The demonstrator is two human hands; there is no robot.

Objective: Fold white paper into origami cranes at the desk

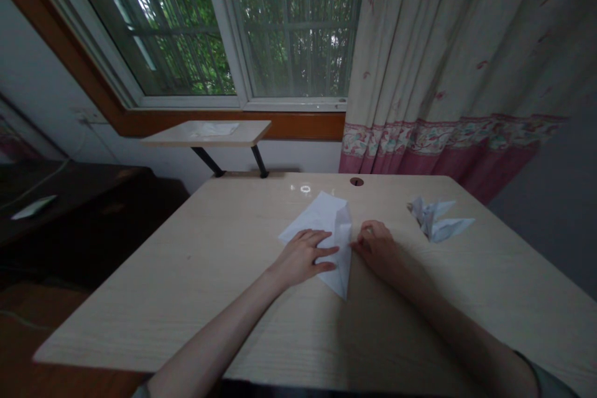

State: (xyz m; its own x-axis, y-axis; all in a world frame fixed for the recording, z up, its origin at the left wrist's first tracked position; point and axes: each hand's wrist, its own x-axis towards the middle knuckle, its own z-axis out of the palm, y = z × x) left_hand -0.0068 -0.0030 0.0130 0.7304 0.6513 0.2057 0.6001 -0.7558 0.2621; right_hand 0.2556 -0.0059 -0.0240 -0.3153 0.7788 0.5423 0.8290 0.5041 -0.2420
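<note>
White paper, two pieces, lies on the pale wooden desk [186,298]. One folded sheet [313,216] sits mid-desk under the flat, open left hand [302,258], its raised fold touched by the half-curled right hand [375,249], grip unclear. One folded paper shape [433,219] rests untouched at two o'clock.

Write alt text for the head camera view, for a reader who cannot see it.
A person's left hand lies flat on a folded white paper sheet while the right hand reaches its right edge, on a pale wood-grain desk. A folded paper figure lies further right, below a barred window and a floral curtain.
</note>
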